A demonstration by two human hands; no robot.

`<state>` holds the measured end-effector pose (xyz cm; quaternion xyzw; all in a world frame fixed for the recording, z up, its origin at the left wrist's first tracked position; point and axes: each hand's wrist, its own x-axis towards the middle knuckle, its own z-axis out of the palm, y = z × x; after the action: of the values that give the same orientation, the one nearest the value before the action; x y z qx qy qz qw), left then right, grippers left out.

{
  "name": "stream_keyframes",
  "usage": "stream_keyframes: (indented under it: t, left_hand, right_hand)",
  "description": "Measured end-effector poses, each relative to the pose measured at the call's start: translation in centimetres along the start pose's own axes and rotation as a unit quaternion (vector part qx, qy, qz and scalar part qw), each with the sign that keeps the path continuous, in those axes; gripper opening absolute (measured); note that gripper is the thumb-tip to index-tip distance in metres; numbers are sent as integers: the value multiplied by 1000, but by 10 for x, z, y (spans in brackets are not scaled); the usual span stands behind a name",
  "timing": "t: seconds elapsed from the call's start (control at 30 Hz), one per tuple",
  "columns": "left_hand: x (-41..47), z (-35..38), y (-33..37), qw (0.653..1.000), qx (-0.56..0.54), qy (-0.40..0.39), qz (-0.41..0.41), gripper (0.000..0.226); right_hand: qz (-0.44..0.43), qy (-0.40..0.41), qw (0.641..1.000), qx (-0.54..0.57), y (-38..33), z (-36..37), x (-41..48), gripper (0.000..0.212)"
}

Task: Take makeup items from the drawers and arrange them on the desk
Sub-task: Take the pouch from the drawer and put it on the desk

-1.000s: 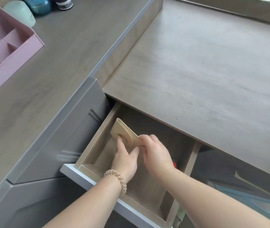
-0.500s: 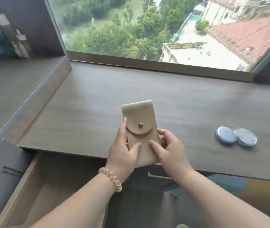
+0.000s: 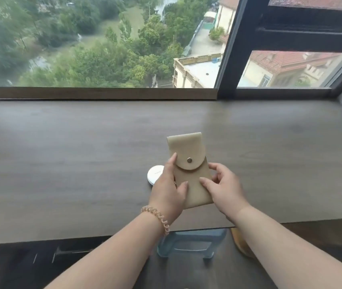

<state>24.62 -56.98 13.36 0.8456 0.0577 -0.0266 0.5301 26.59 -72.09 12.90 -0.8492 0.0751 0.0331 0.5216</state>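
A beige pouch (image 3: 189,155) with a snap-button flap is held upright above the wooden desk (image 3: 72,163). My left hand (image 3: 167,190) grips its left edge, thumb across the front. My right hand (image 3: 224,189) grips the right edge, thumb on the front too. A round white compact (image 3: 154,174) lies on the desk just behind my left hand, partly hidden by it. No drawer is in sight.
A large window (image 3: 103,42) runs along the desk's far edge, with a dark frame post (image 3: 230,49) right of centre. Below the desk's near edge I see a blue object (image 3: 191,243) and a dark floor.
The pouch has come out of the drawer and up over the desk, carried to the right. The view has swung from the drawer to the desk and window.
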Motion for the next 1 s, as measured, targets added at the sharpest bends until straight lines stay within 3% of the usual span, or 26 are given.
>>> stream_keyframes:
  t: [0.17, 0.33, 0.53, 0.67, 0.87, 1.0]
  left_hand:
    - [16, 53, 7, 997, 18, -70, -25, 70]
    - [20, 84, 4, 959, 264, -104, 31, 71]
    - [22, 112, -7, 908, 369, -185, 77, 68]
    - [20, 122, -12, 891, 392, -216, 77, 69]
    - [14, 87, -15, 909, 396, -110, 76, 66]
    - [2, 31, -25, 917, 397, -30, 24, 68]
  right_hand:
    - [87, 45, 994, 44, 52, -44, 36, 23]
    - [120, 50, 992, -7, 91, -53, 56, 24]
    - [88, 71, 954, -278, 97, -52, 64, 27]
    - [46, 108, 918, -377, 100, -41, 58, 34]
    - [-128, 158, 915, -349, 90, -10, 46, 37]
    - [-215, 122, 918, -310, 60, 31, 35, 43]
